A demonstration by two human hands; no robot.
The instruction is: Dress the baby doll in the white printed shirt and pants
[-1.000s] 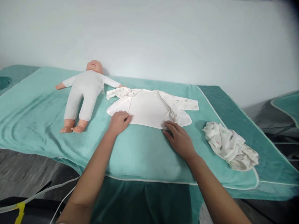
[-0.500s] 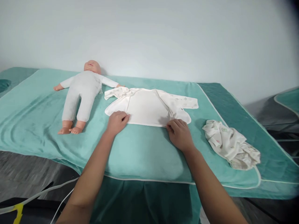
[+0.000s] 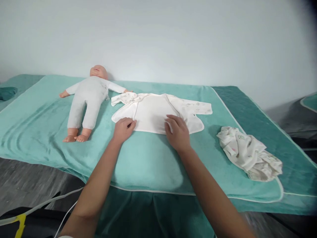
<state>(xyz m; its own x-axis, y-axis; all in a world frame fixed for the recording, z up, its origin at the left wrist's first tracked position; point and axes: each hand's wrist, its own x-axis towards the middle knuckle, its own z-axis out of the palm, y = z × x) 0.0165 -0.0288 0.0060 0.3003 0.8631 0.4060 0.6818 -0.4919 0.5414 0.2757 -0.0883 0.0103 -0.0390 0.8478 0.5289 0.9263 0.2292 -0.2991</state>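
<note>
A white baby shirt (image 3: pixel 151 110) with patterned sleeves lies spread open on the green blanket (image 3: pixel 148 162), its hem toward me. My left hand (image 3: pixel 124 129) is closed at the hem's left part, thumb and fingers pinching the cloth edge. Over the right half of the shirt, my right hand (image 3: pixel 177 132) has its fingers apart and slightly curled, with nothing in them. Whether its fingertips touch the cloth I cannot tell. A baby doll (image 3: pixel 89 89) in a white body lies on its back to the left, one hand close to the shirt's left sleeve.
A crumpled patterned white cloth (image 3: pixel 249 153) lies at the right on the blanket. Behind the bed stands a pale wall (image 3: pixel 158 39). A hose (image 3: pixel 56 199) with yellow tape (image 3: pixel 21 224) runs along the lower left, below the bed's edge.
My right hand has let go of the hem's right part and moved left over the shirt, its fingers opening. My left hand stays at the hem. The view has shifted slightly.
</note>
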